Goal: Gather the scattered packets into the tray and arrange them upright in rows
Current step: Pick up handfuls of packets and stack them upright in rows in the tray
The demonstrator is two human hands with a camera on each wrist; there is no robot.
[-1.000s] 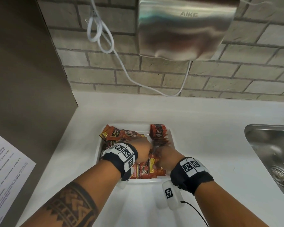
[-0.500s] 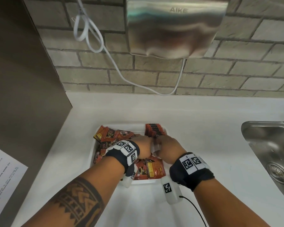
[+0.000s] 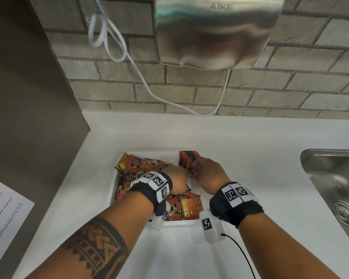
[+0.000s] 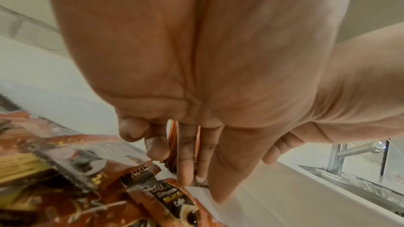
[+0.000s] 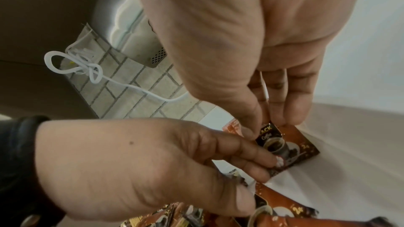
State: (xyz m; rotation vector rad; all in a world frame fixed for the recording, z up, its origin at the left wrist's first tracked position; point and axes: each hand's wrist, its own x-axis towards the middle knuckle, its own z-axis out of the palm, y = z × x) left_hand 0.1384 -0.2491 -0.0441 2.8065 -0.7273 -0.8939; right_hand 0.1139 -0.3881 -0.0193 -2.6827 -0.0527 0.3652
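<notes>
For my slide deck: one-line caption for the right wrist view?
Both hands, right hand and left hand, pinch a coffee packet upright.

counter: white worktop (image 3: pixel 240 141), ran along a brick wall at its back edge, brown panel closing its left end
tray: white, rectangular (image 3: pixel 113 195), sat flat on the counter near the front edge, left of centre, long sides running front to back
tray load: red-brown coffee packets (image 3: pixel 133 168) lay loose across its left and front parts; a row of upright packets (image 3: pixel 187 160) stood in the back right corner
sink: steel basin (image 3: pixel 334 182) was let into the counter's right end, well apart from the tray
paper: printed sheet (image 3: pixel 2 214) showed at the left, off the counter's left end; what it lay on couldn't be told
</notes>
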